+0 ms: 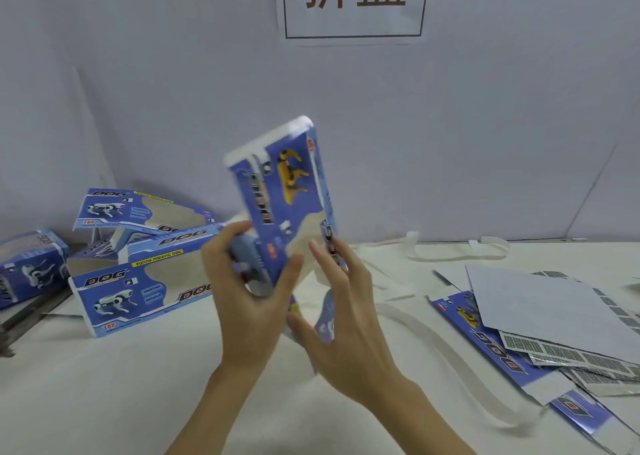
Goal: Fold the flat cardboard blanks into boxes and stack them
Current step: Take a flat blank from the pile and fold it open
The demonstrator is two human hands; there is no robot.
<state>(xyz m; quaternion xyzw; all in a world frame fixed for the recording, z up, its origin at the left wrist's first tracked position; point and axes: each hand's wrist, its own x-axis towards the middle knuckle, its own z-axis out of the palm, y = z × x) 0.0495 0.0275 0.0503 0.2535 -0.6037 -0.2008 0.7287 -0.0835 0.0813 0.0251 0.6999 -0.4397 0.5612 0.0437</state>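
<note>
One blue box (289,191) is held upright above the counter (138,385), the left hand (249,281) gripping its lower left side and the right hand (339,302) with fingers curled round its lower right edge. At least four folded boxes (138,292) lie piled at left. A fanned heap of flat blanks (554,323) lies at right, count unclear.

My table (138,402), white cloth: folded boxes (138,292) at frame left, flat blanks (540,333) at right, w/ white straps (450,246) between.
</note>
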